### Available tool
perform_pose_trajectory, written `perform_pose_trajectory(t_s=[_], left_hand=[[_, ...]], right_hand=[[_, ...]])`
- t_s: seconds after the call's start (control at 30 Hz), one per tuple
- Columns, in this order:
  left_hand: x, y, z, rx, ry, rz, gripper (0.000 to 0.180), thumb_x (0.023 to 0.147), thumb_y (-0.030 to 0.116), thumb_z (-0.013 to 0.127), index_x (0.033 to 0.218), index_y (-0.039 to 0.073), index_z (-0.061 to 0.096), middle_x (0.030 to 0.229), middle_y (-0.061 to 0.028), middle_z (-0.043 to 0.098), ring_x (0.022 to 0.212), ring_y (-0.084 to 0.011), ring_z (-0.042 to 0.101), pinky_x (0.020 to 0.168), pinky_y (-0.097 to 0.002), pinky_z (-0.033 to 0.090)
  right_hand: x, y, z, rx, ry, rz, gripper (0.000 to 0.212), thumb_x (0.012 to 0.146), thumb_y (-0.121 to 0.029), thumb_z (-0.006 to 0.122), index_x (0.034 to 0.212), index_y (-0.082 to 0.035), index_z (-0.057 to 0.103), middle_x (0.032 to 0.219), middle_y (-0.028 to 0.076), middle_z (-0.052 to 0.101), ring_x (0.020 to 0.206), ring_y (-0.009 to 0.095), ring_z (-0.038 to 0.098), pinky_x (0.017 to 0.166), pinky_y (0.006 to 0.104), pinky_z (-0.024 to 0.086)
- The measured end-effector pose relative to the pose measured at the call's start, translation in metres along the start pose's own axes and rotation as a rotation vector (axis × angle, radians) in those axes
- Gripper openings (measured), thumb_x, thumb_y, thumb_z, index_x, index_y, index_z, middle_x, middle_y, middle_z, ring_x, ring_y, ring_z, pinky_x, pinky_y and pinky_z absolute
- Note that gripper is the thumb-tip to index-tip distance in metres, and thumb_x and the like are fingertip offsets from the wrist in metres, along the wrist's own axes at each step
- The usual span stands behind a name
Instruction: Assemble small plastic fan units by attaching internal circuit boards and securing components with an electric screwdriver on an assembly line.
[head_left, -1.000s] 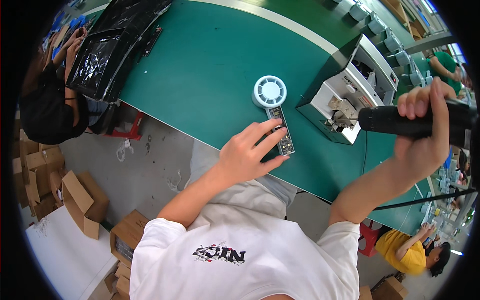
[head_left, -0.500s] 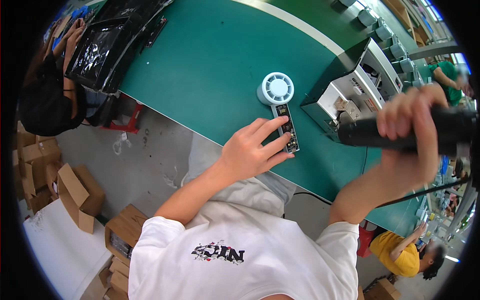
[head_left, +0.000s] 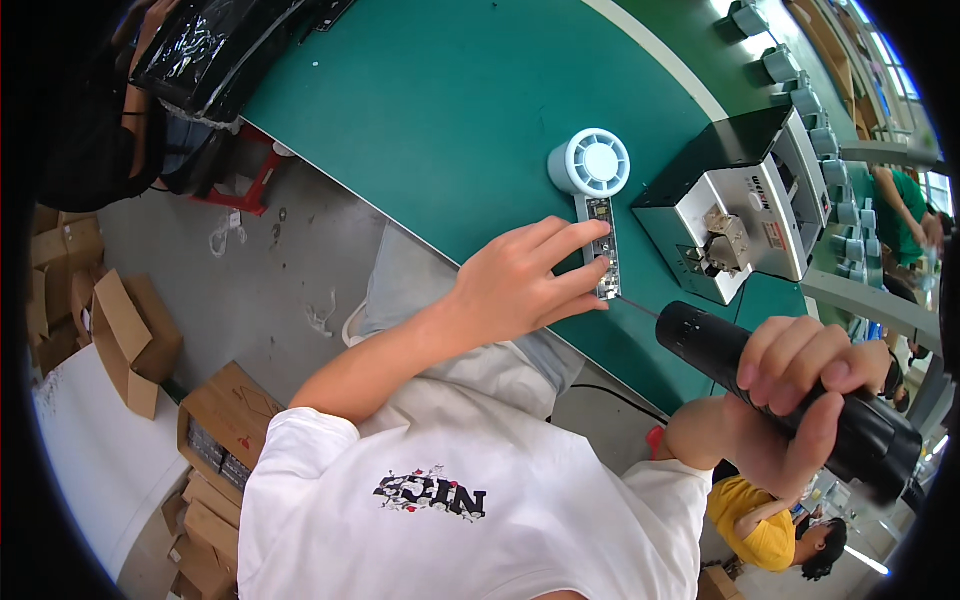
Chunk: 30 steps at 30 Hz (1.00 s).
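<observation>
Left hand [head_left: 522, 277], loosely spread, rests fingertips on the circuit board [head_left: 600, 212], the fan head [head_left: 600, 163] just beyond. Right hand [head_left: 795, 385] grips the black screwdriver [head_left: 697, 333]; best keep its bit [head_left: 640, 307] square to the board, clear of those fingertips

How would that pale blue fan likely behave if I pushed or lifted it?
The pale blue fan looks like hard plastic, so it should stay stiff. Most of its bulk sits at the round end, so a nudge may swivel it. Its exposed circuit board may be fragile.
</observation>
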<state>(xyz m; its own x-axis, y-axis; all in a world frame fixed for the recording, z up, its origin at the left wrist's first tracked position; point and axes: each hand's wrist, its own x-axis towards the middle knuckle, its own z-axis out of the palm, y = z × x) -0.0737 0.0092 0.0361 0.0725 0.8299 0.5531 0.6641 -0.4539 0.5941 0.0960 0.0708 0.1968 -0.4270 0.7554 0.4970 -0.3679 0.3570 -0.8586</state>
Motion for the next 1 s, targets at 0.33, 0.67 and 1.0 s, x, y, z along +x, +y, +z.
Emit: perform_pose_trajectory(t_s=[0.33, 0.67, 1.0], left_hand=[[-0.002, -0.001, 0.001, -0.004, 0.017, 0.002, 0.037, 0.073, 0.029, 0.079, 0.099, 0.006, 0.066, 0.122, -0.0092, 0.059, 0.079, -0.0241, 0.06, 0.064, -0.0325, 0.051], [-0.002, -0.001, -0.001, 0.034, -0.016, 0.006, 0.033, 0.075, 0.028, 0.075, 0.097, 0.007, 0.063, 0.119, -0.008, 0.055, 0.081, -0.0201, 0.056, 0.07, -0.0314, 0.051], [-0.003, -0.001, -0.001, 0.039, -0.026, 0.002, 0.035, 0.074, 0.028, 0.076, 0.098, 0.007, 0.064, 0.119, -0.0076, 0.054, 0.082, -0.0201, 0.056, 0.07, -0.0312, 0.051]], right_hand=[[-0.003, 0.008, 0.009, -0.033, 0.025, 0.117, 0.035, 0.084, -0.016, 0.071, 0.094, -0.006, 0.039, 0.065, 0.008, 0.049, 0.053, 0.017, 0.049, 0.05, 0.0324, 0.046], [-0.004, 0.009, 0.01, -0.057, 0.02, 0.142, 0.034, 0.084, -0.015, 0.071, 0.095, -0.006, 0.04, 0.065, 0.007, 0.049, 0.053, 0.018, 0.048, 0.052, 0.0335, 0.046], [-0.006, 0.013, 0.01, -0.058, 0.009, 0.122, 0.034, 0.084, -0.014, 0.071, 0.094, -0.006, 0.04, 0.065, 0.008, 0.049, 0.053, 0.018, 0.049, 0.05, 0.0328, 0.046]])
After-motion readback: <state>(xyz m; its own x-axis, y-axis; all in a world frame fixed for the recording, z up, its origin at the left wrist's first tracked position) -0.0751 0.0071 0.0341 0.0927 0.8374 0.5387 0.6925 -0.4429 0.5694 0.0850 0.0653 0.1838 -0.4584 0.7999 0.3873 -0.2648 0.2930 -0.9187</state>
